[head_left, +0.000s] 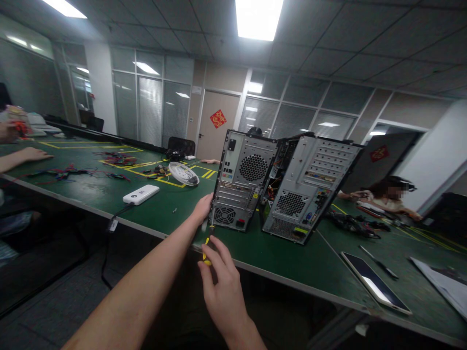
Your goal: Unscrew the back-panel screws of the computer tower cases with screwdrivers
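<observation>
Two hands busy at the front edge of the green table (277,257). Pinched in the right hand (221,287), between thumb and fingertips: a yellow-handled screwdriver (206,248), just off the table's front edge, shaft pointing up at the lower left corner of the nearer computer case (242,180). Against that case's left rear edge, the left hand (203,208), fingers hidden behind the metal; grip impossible to tell. Nearer computer case upright, rear panel toward the camera, close to the front edge. Just beside it on the right, a second computer case (310,189), tilted. Toward the left end of the table: a white box (141,194) with a cable running over the front edge, a round white grille (184,173), tangled wires (116,158), another person's hand (34,154) flat on the surface. Toward the right end: a tablet (375,284) by the front edge, a pen (379,265) just beyond it.
</observation>
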Motion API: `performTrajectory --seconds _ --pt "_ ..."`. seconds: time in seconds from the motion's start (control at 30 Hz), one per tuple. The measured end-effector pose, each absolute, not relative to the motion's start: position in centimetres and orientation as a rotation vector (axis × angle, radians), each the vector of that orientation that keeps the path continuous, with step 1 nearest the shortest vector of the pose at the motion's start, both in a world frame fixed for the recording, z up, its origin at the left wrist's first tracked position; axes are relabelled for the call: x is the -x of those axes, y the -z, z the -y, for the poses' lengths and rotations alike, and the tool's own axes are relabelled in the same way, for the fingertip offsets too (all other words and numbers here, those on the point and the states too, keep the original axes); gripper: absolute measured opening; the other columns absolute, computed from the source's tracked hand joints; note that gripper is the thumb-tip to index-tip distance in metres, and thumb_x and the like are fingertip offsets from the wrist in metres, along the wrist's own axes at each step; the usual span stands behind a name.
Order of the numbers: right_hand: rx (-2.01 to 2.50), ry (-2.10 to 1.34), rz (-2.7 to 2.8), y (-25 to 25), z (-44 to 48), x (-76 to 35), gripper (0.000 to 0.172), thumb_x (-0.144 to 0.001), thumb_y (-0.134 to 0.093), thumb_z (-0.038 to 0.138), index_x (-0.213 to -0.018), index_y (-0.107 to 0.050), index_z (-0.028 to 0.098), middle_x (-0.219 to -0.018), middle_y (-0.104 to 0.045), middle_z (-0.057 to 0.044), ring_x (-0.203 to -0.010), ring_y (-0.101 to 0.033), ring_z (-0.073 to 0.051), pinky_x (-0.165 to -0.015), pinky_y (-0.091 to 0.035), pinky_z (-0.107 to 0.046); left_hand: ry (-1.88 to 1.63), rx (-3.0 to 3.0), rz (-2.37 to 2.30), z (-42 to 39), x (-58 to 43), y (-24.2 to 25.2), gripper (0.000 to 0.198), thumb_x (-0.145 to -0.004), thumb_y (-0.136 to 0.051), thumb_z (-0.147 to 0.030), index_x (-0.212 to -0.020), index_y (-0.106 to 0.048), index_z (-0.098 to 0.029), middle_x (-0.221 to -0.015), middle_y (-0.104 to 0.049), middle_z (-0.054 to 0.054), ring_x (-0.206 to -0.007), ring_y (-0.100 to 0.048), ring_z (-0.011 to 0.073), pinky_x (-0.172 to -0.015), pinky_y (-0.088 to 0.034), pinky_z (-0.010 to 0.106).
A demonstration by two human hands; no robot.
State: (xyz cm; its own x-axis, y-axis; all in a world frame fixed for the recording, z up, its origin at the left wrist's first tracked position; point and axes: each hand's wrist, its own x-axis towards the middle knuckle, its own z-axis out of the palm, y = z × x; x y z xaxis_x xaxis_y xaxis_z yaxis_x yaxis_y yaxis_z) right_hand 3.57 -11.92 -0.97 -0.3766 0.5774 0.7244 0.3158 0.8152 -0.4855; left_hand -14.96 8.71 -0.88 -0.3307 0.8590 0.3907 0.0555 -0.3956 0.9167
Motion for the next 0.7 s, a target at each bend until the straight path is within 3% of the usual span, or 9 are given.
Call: performTrajectory --seconds 0.7 --pt "0.638 -0.187 2.030 1.08 12.16 -4.23 0.045 -0.101 -0.052 0.008 -0.141 -0.066 0.024 -0.150 -0.061 -0.012 -0.137 -0.060 -0.025 -0.113 -0.054 -0.048 -1.792 -1.332 -1.208 -8.72 14.96 0.73 0.049 -0.089 -0.051 -0.058 -0.097 -0.079 -0.018 -0.106 -0.079 0.008 -0.103 -0.066 0.0258 -0.105 -0.045 0.037"
